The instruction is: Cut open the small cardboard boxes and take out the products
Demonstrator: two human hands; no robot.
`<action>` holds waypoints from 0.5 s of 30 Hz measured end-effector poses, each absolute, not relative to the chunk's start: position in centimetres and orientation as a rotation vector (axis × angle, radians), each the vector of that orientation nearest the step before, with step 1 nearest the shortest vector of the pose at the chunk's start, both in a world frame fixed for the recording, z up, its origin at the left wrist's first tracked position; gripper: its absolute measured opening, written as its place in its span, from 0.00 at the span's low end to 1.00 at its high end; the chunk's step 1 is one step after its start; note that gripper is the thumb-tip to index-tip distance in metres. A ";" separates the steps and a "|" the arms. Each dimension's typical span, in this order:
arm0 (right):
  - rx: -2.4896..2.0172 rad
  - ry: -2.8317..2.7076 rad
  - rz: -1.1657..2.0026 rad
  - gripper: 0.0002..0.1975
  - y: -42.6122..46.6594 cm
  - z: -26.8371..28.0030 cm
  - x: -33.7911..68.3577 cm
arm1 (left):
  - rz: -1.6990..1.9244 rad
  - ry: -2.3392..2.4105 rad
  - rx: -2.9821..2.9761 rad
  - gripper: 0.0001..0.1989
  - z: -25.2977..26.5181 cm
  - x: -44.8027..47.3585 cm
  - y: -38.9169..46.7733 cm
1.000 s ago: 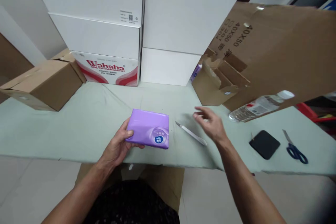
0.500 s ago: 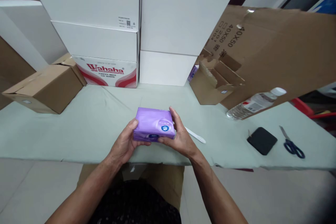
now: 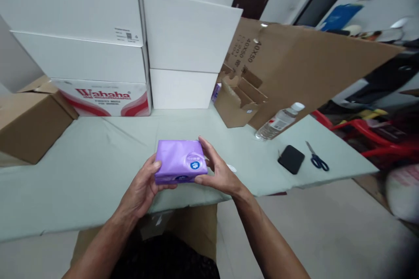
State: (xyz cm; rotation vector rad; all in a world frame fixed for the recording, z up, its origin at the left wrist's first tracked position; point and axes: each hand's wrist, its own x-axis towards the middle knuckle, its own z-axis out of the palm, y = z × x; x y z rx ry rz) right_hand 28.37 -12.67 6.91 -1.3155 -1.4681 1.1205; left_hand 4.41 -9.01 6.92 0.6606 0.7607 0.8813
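I hold a purple wrapped pack [image 3: 178,159] with a round blue label between both hands, just above the front edge of the pale green table [image 3: 98,157]. My left hand [image 3: 142,187] grips its left end, thumb on top. Around the right end wraps my right hand [image 3: 218,172], fingers behind the pack. A white knife lies on the table behind my right hand; only its rounded end [image 3: 231,168] shows.
Stacked white boxes [image 3: 183,39] and a Wahaha carton [image 3: 104,96] line the back. A brown box [image 3: 29,117] sits far left, an open small carton [image 3: 237,102] and big cardboard sheet [image 3: 304,65] right. Water bottle [image 3: 279,120], black pouch [image 3: 291,159] and blue scissors [image 3: 317,159] lie right. Red chairs [image 3: 366,135] stand beyond.
My right hand left the knife and took hold of the pack's right end. Both hands lifted the pack off the table. The view has swung to the right.
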 end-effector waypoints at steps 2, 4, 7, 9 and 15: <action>-1.304 -1.354 1.210 0.59 -13.5 6.7 29.4 | 0.863 0.802 0.734 0.39 6.6 4.4 -9.1; -1.355 -1.315 1.191 0.55 -14.1 6.6 30.3 | 0.845 0.836 0.833 0.48 6.3 4.5 -9.0; -1.439 -1.486 1.084 0.54 -14.3 7.0 31.0 | 0.787 0.840 1.004 0.50 5.8 4.8 -8.9; -1.446 -1.630 1.086 0.57 -14.0 7.5 30.8 | 0.737 0.838 1.118 0.50 5.7 5.1 -8.9; -1.330 -1.636 1.262 0.56 -13.3 6.0 31.0 | 0.748 0.875 1.370 0.50 6.0 5.8 -9.7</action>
